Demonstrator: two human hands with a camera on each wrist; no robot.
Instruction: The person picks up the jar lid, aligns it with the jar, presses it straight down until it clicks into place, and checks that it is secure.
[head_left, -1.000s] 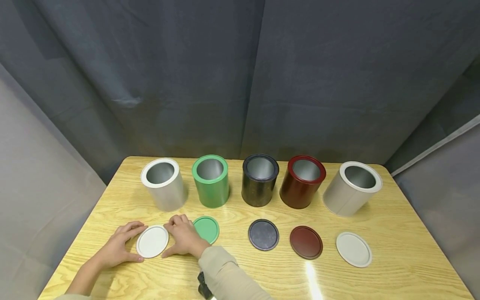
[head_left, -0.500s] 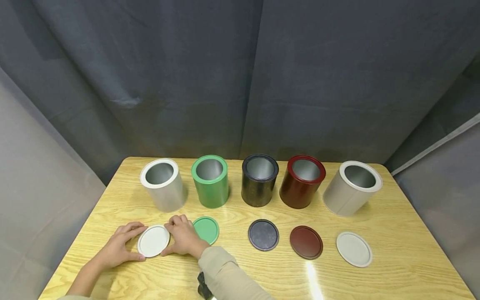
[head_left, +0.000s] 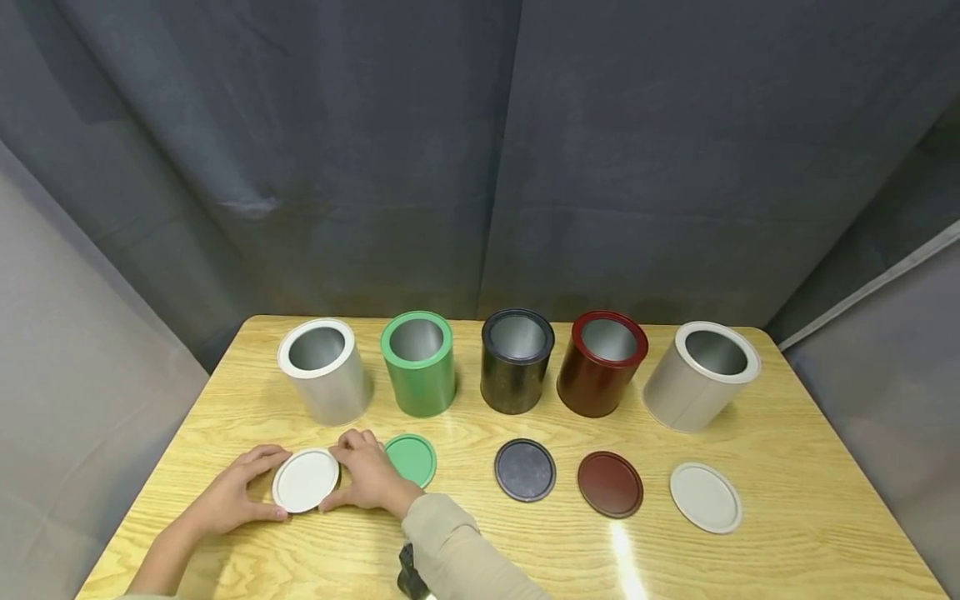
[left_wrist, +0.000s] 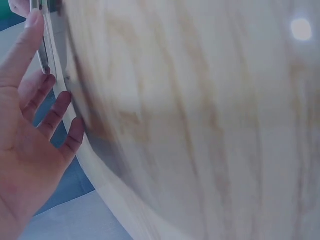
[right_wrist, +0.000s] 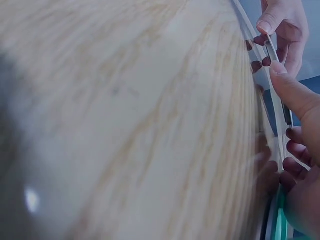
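Note:
A white round lid (head_left: 306, 481) is held between both hands at the left front of the table. My left hand (head_left: 232, 496) grips its left edge, thumb at the near side and fingers at the far side. On the opposite edge, my right hand (head_left: 367, 473) holds it the same way. Seen edge-on in the right wrist view, the lid (right_wrist: 272, 50) sits between the two thumbs, slightly above the table. A green lid (head_left: 412, 460) lies partly hidden behind the right hand. Behind the hands stands an open white can (head_left: 333, 387).
Open green (head_left: 422, 387), black (head_left: 513, 383), dark red (head_left: 596, 385) and off-white (head_left: 686, 392) cans continue the row along the back. Before them lie a black lid (head_left: 525, 471), a dark red lid (head_left: 610, 485) and an off-white lid (head_left: 705, 498). A dark curtain (head_left: 480, 167) hangs behind the table.
The right thumb has closed in on the white lid's near edge. The lid has shifted very slightly, and both hands stay around it. The cans and other lids stand as before.

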